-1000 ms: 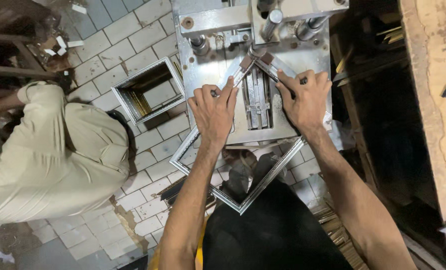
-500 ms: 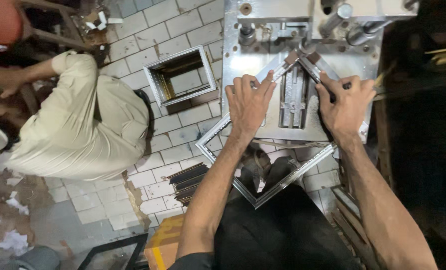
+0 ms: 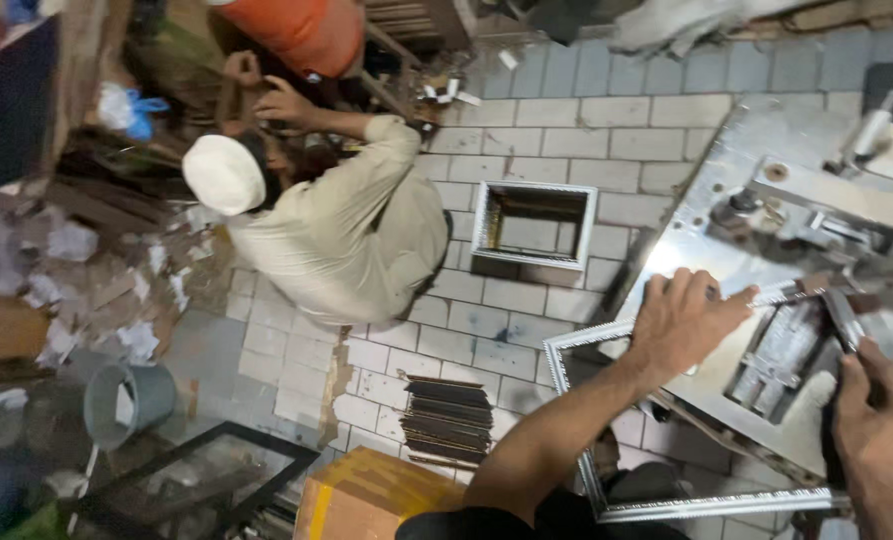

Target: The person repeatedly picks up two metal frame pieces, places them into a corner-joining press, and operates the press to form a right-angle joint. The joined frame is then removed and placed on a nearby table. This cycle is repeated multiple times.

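While both hands (image 3: 766, 370) press the silver frame (image 3: 566, 345) flat, tiled floor (image 3: 566, 130) lies open leftward.

Dim, warm light falls on the scene. The steel machine (image 3: 726, 250) at the right glares pale and washed out. The whole view smears with motion blur, worst at the left edge, where the paper scraps (image 3: 76, 290) and corners sink into shadow.

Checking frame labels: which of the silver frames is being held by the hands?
The large frame on the machine; left hand presses it. The small frame lies untouched on the floor.
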The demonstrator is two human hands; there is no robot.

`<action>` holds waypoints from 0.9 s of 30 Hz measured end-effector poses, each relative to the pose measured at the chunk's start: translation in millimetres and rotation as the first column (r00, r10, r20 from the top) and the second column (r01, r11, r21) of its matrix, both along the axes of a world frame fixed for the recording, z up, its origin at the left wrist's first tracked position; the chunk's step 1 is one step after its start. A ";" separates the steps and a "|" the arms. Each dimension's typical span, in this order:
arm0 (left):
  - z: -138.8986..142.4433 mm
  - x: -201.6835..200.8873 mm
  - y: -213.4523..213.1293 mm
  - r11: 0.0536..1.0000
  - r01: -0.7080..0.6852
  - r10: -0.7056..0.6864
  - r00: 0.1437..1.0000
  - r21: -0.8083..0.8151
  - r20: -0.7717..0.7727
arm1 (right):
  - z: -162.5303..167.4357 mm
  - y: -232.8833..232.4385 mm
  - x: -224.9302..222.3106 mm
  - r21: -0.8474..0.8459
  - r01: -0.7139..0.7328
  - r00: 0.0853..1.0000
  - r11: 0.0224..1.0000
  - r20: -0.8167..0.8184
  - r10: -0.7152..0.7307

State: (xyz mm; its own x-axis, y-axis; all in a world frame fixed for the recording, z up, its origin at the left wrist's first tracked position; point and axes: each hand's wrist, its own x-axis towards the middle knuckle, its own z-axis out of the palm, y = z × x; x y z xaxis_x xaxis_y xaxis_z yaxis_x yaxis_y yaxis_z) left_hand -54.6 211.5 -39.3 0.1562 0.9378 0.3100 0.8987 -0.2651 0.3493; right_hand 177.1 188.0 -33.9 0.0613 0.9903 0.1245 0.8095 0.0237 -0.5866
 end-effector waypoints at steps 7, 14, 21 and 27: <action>-7.0 -0.5 -2.2 0.999 -0.041 0.040 0.996 -0.007 -0.079 | -4.8 12.5 -23.2 0.066 -0.086 0.917 0.994 -0.385 0.105; -3.0 -3.6 0.8 0.998 -0.031 0.026 0.996 -0.055 -0.087 | -7.2 21.6 -31.3 0.085 -0.104 0.868 0.991 -0.478 0.132; -3.1 -2.4 0.4 0.998 -0.049 0.047 0.997 -0.026 -0.054 | -2.8 18.3 -30.9 0.104 -0.097 0.855 0.990 -0.501 0.136; -1.9 -4.3 1.2 0.998 -0.033 0.029 0.996 -0.045 -0.083 | -9.4 18.1 -25.0 0.119 -0.105 0.899 0.987 -0.413 0.145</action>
